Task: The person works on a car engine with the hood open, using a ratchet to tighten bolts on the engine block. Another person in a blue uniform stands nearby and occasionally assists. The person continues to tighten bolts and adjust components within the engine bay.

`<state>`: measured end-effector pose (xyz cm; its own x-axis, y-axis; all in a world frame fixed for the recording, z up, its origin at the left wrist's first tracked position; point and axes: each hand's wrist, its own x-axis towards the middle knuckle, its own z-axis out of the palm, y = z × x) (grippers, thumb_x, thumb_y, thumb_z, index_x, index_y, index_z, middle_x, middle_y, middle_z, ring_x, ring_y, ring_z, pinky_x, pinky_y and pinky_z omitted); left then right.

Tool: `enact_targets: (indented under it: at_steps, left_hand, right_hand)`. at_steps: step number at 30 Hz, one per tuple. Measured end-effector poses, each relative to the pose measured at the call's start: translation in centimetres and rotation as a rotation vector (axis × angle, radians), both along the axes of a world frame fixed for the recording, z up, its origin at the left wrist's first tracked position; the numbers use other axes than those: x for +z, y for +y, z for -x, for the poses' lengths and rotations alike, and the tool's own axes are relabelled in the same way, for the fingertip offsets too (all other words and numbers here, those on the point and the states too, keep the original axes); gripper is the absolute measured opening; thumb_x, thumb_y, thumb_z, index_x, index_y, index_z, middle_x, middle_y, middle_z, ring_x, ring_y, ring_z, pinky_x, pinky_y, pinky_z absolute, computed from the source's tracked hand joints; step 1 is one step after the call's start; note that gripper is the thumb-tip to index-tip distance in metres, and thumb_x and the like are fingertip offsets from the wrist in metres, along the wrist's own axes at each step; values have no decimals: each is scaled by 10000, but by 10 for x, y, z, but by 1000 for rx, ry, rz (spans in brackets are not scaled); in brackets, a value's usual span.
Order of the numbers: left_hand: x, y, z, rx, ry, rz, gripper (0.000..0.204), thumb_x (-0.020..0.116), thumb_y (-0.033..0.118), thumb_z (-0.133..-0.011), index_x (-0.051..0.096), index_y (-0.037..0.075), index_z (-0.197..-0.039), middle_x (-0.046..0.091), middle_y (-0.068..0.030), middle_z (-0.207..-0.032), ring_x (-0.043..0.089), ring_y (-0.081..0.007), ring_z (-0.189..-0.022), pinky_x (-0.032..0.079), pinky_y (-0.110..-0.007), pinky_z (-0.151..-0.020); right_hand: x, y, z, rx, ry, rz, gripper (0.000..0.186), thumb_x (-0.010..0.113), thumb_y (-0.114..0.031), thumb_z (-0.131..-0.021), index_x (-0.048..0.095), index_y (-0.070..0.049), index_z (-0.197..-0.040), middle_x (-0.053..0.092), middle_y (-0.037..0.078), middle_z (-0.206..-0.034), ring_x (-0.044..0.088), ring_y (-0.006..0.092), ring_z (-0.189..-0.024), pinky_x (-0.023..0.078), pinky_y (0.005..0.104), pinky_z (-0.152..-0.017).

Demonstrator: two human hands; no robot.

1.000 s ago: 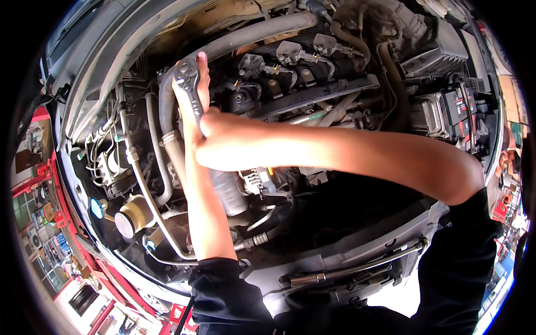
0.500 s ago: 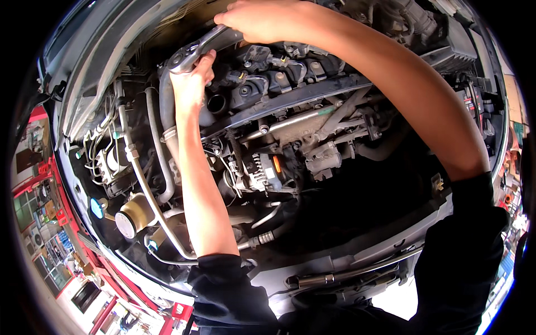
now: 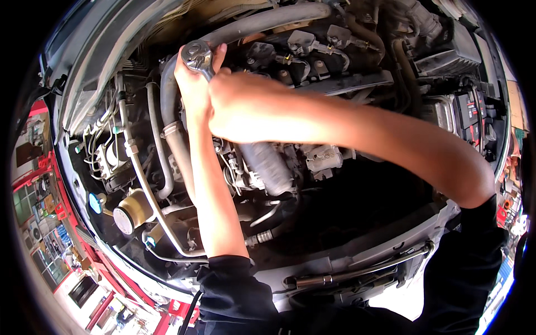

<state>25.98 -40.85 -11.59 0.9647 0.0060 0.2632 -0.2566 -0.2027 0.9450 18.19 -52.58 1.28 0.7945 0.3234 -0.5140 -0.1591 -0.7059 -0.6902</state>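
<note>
On your left, a yellowed reservoir (image 3: 137,207) stands beside a metal pipe (image 3: 132,149); any marks on its cap are too small to read. Your left hand (image 3: 195,89) is wrapped around the head of the ratchet (image 3: 196,54), at the upper left of the engine bay, probably to steady it; what sits under the head is hidden, and you cannot tell how hard those fingers squeeze. Your right hand (image 3: 240,106) is clenched around the handle, presumably for leverage, and the handle's dark, blurred end slants down to the right, over the engine. Farther right, the battery (image 3: 468,116) carries red and white markings too small to make out
</note>
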Motion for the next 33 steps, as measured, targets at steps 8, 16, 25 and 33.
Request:
enact_targets:
  at_steps: [8, 16, 25, 33]
  left_hand:
    - [10, 42, 10, 86, 64, 73, 177, 747, -32, -756, 623, -43, -882, 682, -58, -817, 614, -76, -732, 479, -204, -693]
    - [4, 41, 12, 85, 44, -3, 181, 694, -38, -778, 657, -49, -955, 697, -60, -889, 625, -79, -805, 472, -206, -756]
    - [3, 49, 11, -1, 105, 83, 214, 768, 44, -784, 666, -35, -955, 703, -80, -888, 638, -100, -822, 489, -233, -779]
    - [9, 37, 22, -10, 102, 213, 261, 743, 0, -789, 609, -56, -1006, 680, -103, -959, 625, -114, -874, 493, -240, -806]
  right_hand:
    - [3, -1, -44, 166, -320, 351, 230, 581, -153, -718, 715, -11, -840, 681, 163, -742, 685, 278, -712, 543, 397, -638]
    - [-53, 8, -76, 138, -536, 326, 592, 527, -521, -914, 559, 23, -1145, 659, 172, -737, 676, 319, -754, 540, 415, -701]
    - [-19, -14, -107, 559, -558, 117, 326, 504, -357, -955, 565, -100, -1147, 654, 183, -1053, 621, 360, -989, 484, 475, -818]
    - [-10, 7, -107, 440, -246, 341, 359, 551, -378, -914, 656, -43, -991, 683, 173, -915, 659, 336, -893, 518, 440, -739]
